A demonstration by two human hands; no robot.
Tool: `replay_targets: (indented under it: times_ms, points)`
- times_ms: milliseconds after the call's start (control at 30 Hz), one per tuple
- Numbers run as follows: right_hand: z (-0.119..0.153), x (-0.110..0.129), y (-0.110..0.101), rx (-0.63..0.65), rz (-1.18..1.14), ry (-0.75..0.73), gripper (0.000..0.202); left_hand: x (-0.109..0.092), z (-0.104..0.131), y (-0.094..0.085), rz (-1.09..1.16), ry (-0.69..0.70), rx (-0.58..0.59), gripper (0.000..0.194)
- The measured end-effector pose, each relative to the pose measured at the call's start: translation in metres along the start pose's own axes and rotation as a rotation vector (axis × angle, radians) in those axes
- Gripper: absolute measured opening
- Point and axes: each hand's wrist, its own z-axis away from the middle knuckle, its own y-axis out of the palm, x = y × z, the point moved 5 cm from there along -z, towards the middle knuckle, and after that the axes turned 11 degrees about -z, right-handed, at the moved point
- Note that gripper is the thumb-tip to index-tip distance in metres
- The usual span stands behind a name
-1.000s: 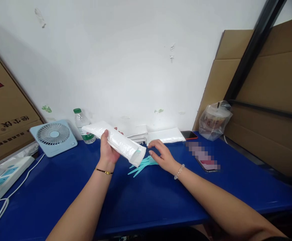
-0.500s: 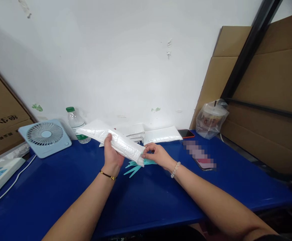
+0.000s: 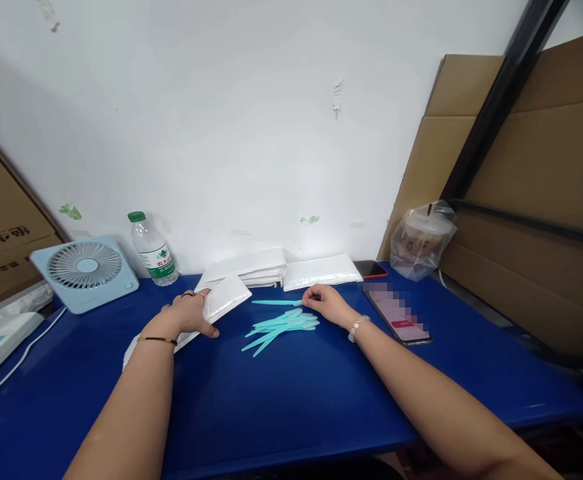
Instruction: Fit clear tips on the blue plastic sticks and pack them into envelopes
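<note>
My left hand [image 3: 186, 315] lies over a white padded envelope [image 3: 229, 297], its thumb apart from the fingers near the envelope's edge. Between the pinched fingertips of my right hand [image 3: 326, 303] is the end of a thin turquoise stick [image 3: 274, 303], which points left. Just below it, several similar turquoise sticks [image 3: 284, 327] lie in a loose pile on the blue table. Behind them, against the wall, are a stack of white envelopes [image 3: 256, 265] and a single white envelope [image 3: 324, 270].
At the left are a light blue fan [image 3: 87, 267], a water bottle [image 3: 156, 257] and a white power strip [image 3: 1, 347]. Two phones [image 3: 399, 313] [image 3: 370, 269] and a bagged drink cup [image 3: 421, 240] are at the right, beside cardboard [image 3: 536, 200].
The envelope has come down from mid-air to the table at the left, with my left hand now over it. My right hand has parted from it and now holds a turquoise stick.
</note>
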Motion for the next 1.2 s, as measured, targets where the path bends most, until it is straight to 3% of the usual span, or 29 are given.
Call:
replay_targets:
  times_ms: [100, 233, 300, 467, 733, 867, 1067, 1200]
  points:
    - [0.002, 0.005, 0.006, 0.112, 0.035, -0.047, 0.015, -0.019, 0.008, -0.01, 0.125, 0.068, -0.031, 0.114]
    - [0.007, 0.008, 0.003, 0.208, 0.018, -0.095, 0.016, -0.069, 0.021, -0.022, 0.614, 0.345, -0.133, 0.069]
    - [0.008, 0.008, 0.0, 0.19, -0.019, -0.084, 0.018, -0.094, 0.025, -0.016, 0.787, 0.452, -0.161, 0.047]
    - [0.007, 0.01, 0.0, 0.134, -0.048, -0.073, 0.02, -0.132, 0.019, 0.014, 0.66, 0.568, -0.192, 0.018]
    - [0.002, -0.003, -0.016, 0.053, -0.008, -0.019, 0.019, -0.12, -0.002, 0.029, 0.683, 0.453, -0.172, 0.017]
    - [0.005, 0.008, -0.013, 0.021, 0.166, -0.176, 0.016, -0.119, -0.003, 0.03, 0.738, 0.445, -0.229, 0.022]
    - [0.012, 0.024, 0.016, 0.198, 0.334, -0.227, 0.016, -0.122, -0.002, 0.027, 0.8, 0.478, -0.251, 0.021]
    - [0.012, 0.023, 0.018, 0.21, 0.343, -0.22, 0.012, -0.127, 0.007, 0.021, 0.694, 0.542, -0.218, 0.022]
